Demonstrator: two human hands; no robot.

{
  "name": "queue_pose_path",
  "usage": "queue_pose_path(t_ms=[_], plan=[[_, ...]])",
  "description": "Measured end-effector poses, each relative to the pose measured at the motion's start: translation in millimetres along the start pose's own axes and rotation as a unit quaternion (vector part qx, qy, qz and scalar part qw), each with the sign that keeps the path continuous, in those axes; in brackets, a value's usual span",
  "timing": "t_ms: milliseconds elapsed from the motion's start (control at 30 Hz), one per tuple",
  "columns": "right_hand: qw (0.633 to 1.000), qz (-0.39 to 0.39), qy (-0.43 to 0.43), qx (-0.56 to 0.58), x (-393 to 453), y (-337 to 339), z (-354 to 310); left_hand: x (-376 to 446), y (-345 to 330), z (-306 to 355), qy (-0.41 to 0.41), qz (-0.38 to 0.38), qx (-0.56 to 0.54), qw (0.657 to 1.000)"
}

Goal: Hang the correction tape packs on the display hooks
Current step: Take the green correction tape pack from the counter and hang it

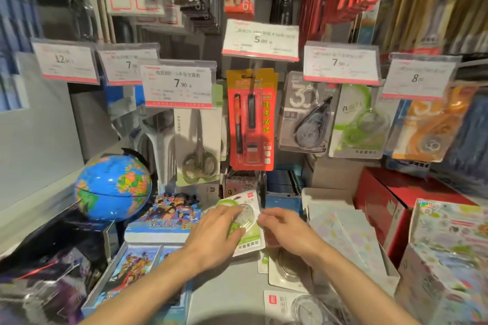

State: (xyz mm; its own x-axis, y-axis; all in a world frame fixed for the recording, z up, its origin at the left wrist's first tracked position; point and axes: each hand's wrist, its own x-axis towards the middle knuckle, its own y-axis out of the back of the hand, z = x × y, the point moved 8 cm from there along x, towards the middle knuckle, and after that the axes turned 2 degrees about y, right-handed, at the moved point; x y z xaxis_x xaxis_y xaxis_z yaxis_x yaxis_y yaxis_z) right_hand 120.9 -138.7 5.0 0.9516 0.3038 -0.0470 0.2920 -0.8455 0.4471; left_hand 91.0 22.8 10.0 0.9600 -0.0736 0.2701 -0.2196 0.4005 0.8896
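Observation:
A green correction tape pack [247, 221] sits low in the middle, just above the counter. My left hand [215, 237] grips its clear blister from the left. My right hand [284, 229] pinches the pack's right edge. More clear packs [289, 272] lie on the counter under my right wrist, and another [303, 307] lies nearer the bottom edge. On the display hooks above hang a grey correction tape pack [307, 116], a green one [359, 121] and an orange one [427, 129].
A red pen pack [252, 119] and a scissors pack [198, 148] hang left of the tapes under price tags [260, 39]. A blue globe [113, 187] stands at left, comic boxes [169, 216] beside it, red boxes [383, 200] and patterned boxes [449, 250] at right.

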Motion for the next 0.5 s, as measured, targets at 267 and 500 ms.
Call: queue_pose_path(t_ms=[267,500], plan=[[0.985,0.008,-0.027,0.172,-21,15,-8,-12,23,28,-0.046,0.056,-0.136,0.988],[0.987,0.046,0.031,0.149,-61,85,-13,-8,36,58,0.078,0.163,-0.311,0.933]])
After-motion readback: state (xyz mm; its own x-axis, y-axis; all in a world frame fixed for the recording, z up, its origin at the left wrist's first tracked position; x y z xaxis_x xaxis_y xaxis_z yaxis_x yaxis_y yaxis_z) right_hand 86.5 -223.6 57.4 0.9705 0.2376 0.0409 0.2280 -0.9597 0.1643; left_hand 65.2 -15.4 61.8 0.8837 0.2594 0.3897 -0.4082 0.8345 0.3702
